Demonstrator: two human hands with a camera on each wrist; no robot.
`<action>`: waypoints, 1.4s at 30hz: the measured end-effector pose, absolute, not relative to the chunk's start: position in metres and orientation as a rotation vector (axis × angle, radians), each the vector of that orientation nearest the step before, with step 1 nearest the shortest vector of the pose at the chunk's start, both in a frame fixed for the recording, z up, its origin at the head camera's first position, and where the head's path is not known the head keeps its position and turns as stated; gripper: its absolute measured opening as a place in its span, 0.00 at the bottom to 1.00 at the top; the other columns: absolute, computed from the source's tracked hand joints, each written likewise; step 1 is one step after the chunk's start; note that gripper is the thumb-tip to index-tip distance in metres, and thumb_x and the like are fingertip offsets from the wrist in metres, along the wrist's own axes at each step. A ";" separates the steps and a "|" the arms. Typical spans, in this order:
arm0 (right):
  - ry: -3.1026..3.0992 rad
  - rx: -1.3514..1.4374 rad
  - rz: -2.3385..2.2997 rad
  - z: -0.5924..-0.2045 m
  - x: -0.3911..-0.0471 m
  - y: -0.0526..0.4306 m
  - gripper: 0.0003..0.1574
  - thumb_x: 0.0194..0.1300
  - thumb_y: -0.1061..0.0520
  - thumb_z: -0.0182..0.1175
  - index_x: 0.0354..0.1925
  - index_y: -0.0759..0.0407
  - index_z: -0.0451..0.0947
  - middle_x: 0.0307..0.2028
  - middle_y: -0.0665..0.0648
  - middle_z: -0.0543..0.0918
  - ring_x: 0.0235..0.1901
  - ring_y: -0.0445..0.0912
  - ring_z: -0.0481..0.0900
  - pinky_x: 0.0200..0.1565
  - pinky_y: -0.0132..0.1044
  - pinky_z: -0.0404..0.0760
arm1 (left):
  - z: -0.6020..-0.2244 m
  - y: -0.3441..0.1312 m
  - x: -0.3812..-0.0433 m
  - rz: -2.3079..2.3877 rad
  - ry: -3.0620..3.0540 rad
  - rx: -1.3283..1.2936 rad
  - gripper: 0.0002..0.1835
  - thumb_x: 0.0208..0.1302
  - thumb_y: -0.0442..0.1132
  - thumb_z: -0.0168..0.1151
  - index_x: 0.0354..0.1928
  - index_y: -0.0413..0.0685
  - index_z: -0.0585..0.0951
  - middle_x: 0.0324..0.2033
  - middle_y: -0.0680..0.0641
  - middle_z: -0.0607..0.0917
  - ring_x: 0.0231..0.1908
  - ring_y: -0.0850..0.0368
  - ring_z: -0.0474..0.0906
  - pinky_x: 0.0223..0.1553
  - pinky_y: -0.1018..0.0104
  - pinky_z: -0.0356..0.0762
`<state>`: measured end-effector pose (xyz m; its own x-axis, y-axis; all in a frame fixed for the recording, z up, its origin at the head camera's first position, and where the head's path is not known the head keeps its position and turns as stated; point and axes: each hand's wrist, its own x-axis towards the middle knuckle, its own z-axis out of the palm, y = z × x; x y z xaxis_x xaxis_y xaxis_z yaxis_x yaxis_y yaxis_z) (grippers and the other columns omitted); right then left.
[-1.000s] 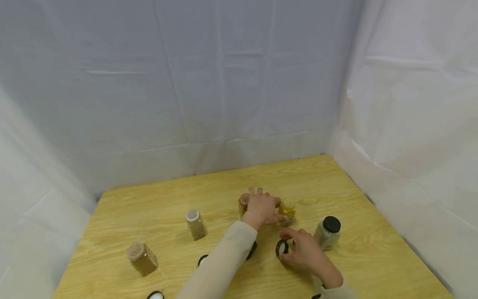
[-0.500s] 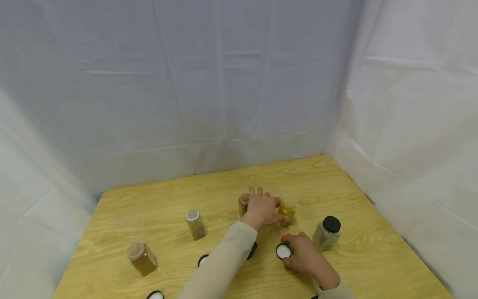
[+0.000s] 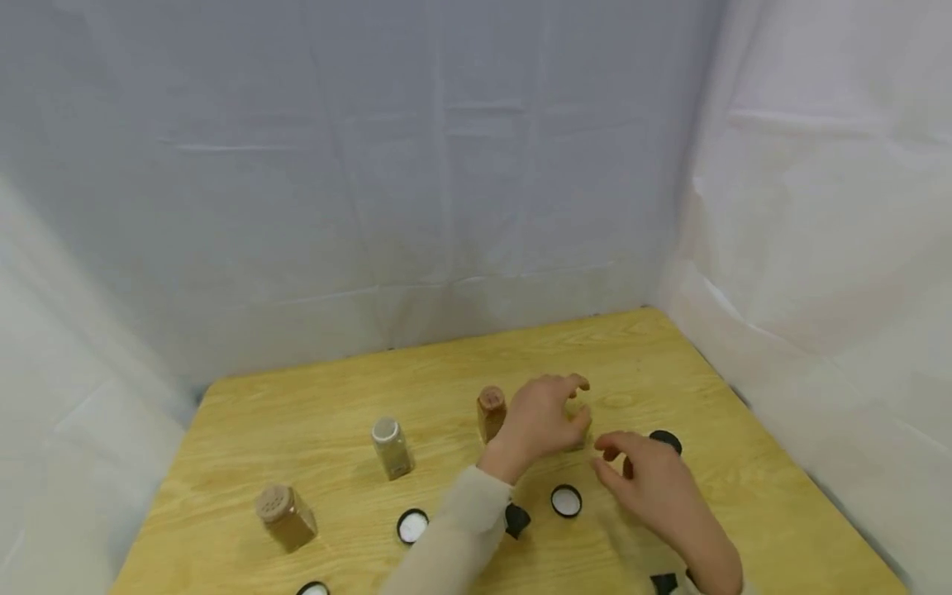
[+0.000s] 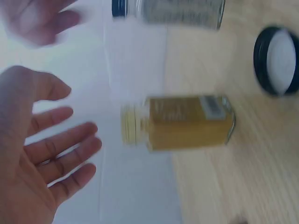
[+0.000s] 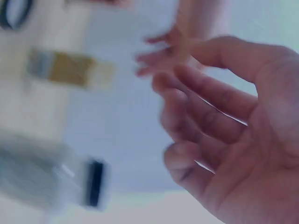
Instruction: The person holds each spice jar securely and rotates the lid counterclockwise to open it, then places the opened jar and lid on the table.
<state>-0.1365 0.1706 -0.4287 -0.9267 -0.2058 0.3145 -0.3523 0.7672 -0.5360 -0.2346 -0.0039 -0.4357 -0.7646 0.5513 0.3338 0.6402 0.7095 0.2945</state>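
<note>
Above and beside a spice jar with yellow contents (image 4: pixel 189 122), my left hand (image 3: pixel 539 417) spreads its fingers and holds nothing. In the left wrist view that jar stands uncapped, apart from the fingers; the hand hides most of it in the head view. My right hand (image 3: pixel 658 487) hovers with loosely bent fingers and nothing between them. Behind it is a jar with a black cap (image 3: pixel 665 440), its body hidden in the head view but blurred in the right wrist view. A black cap with a white liner (image 3: pixel 567 501) lies on the table between the hands, liner up.
A jar of reddish-brown spice (image 3: pixel 491 413) stands just left of my left hand. Further left are a pale-topped jar (image 3: pixel 392 450) and a brown jar with a holed top (image 3: pixel 286 519). Two more caps lie nearer, one by the sleeve (image 3: pixel 412 525). White sheets surround the wooden table (image 3: pixel 357 388).
My right hand has let go of the cap, which lies flat, and moved right and up towards the black-capped jar. My left hand has shifted right from the reddish-brown jar, over the yellow one.
</note>
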 end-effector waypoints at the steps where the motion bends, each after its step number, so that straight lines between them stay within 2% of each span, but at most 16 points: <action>1: -2.639 0.442 0.832 -0.423 -0.136 0.176 0.07 0.66 0.58 0.73 0.43 0.56 0.89 0.34 0.51 0.89 0.21 0.31 0.69 0.24 0.30 0.71 | -0.435 -0.002 -0.232 -0.637 -2.670 -1.008 0.18 0.76 0.47 0.62 0.63 0.53 0.83 0.44 0.50 0.92 0.38 0.61 0.87 0.35 0.71 0.82; 3: -2.490 0.445 0.682 -0.416 -0.139 0.188 0.08 0.67 0.55 0.73 0.42 0.57 0.89 0.34 0.53 0.89 0.24 0.36 0.75 0.25 0.34 0.75 | -0.436 0.004 -0.226 -0.651 -2.656 -1.095 0.19 0.76 0.48 0.62 0.64 0.54 0.83 0.44 0.52 0.92 0.35 0.65 0.86 0.30 0.76 0.78; 5: -2.400 0.422 0.527 -0.417 -0.142 0.202 0.18 0.69 0.46 0.71 0.41 0.60 0.89 0.35 0.59 0.89 0.28 0.47 0.81 0.27 0.42 0.80 | -0.438 0.009 -0.221 -0.626 -2.677 -1.149 0.22 0.76 0.52 0.62 0.66 0.56 0.82 0.46 0.54 0.92 0.36 0.67 0.86 0.31 0.77 0.78; 8: -2.486 0.318 0.395 -0.421 -0.142 0.218 0.31 0.68 0.35 0.69 0.45 0.63 0.88 0.41 0.67 0.89 0.39 0.63 0.83 0.36 0.58 0.83 | -0.443 0.016 -0.216 -0.581 -2.761 -1.187 0.28 0.75 0.60 0.60 0.72 0.59 0.78 0.52 0.55 0.90 0.42 0.67 0.87 0.37 0.74 0.81; 10: -2.631 0.236 0.374 -0.425 -0.139 0.225 0.36 0.68 0.32 0.68 0.48 0.64 0.88 0.43 0.69 0.88 0.42 0.67 0.82 0.40 0.63 0.81 | -0.447 0.021 -0.213 -0.531 -2.818 -1.208 0.33 0.74 0.66 0.58 0.74 0.61 0.75 0.57 0.55 0.88 0.50 0.64 0.87 0.46 0.69 0.84; 14: -2.850 0.142 0.383 -0.431 -0.137 0.230 0.38 0.67 0.31 0.68 0.52 0.64 0.86 0.41 0.65 0.88 0.42 0.64 0.81 0.40 0.64 0.79 | -0.456 0.031 -0.211 -0.391 -2.906 -1.232 0.41 0.68 0.76 0.55 0.77 0.65 0.71 0.66 0.55 0.82 0.63 0.58 0.80 0.67 0.57 0.77; 17: -2.889 0.132 0.422 -0.436 -0.139 0.232 0.40 0.68 0.30 0.67 0.53 0.66 0.86 0.36 0.58 0.88 0.40 0.59 0.80 0.39 0.60 0.77 | -0.462 0.039 -0.209 -0.318 -2.929 -1.245 0.45 0.65 0.80 0.54 0.77 0.67 0.71 0.67 0.56 0.80 0.68 0.56 0.76 0.71 0.52 0.71; 19: -2.894 0.120 0.454 -0.438 -0.140 0.232 0.41 0.67 0.31 0.68 0.54 0.67 0.85 0.33 0.55 0.87 0.40 0.58 0.80 0.39 0.58 0.75 | -0.467 0.044 -0.208 -0.301 -2.924 -1.235 0.46 0.63 0.81 0.55 0.77 0.67 0.71 0.67 0.57 0.80 0.68 0.57 0.76 0.70 0.52 0.72; 26: -2.909 0.097 0.499 -0.444 -0.148 0.235 0.39 0.67 0.36 0.71 0.55 0.69 0.83 0.30 0.51 0.86 0.44 0.62 0.80 0.42 0.62 0.74 | -0.483 0.056 -0.207 -0.285 -2.881 -1.106 0.43 0.63 0.80 0.57 0.72 0.64 0.77 0.63 0.57 0.83 0.66 0.56 0.77 0.65 0.56 0.75; 36: -2.885 0.111 0.498 -0.447 -0.152 0.234 0.38 0.66 0.35 0.71 0.52 0.69 0.84 0.28 0.50 0.84 0.42 0.62 0.81 0.40 0.59 0.74 | -0.501 0.066 -0.202 -0.269 -2.838 -0.971 0.38 0.67 0.79 0.54 0.65 0.63 0.82 0.57 0.57 0.87 0.58 0.58 0.80 0.60 0.61 0.78; 42: -2.850 0.139 0.522 -0.451 -0.154 0.235 0.36 0.67 0.38 0.72 0.52 0.69 0.83 0.30 0.54 0.86 0.42 0.62 0.80 0.39 0.59 0.74 | -0.503 0.067 -0.203 -0.279 -2.840 -0.948 0.37 0.67 0.79 0.53 0.66 0.66 0.82 0.57 0.56 0.86 0.57 0.59 0.79 0.58 0.61 0.78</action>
<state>-0.1538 0.2349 -0.4512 -0.9665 -0.0496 0.2518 -0.1357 0.9316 -0.3371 -0.2035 0.0675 -0.5027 -0.7929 0.5805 0.1852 0.6054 0.7849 0.1321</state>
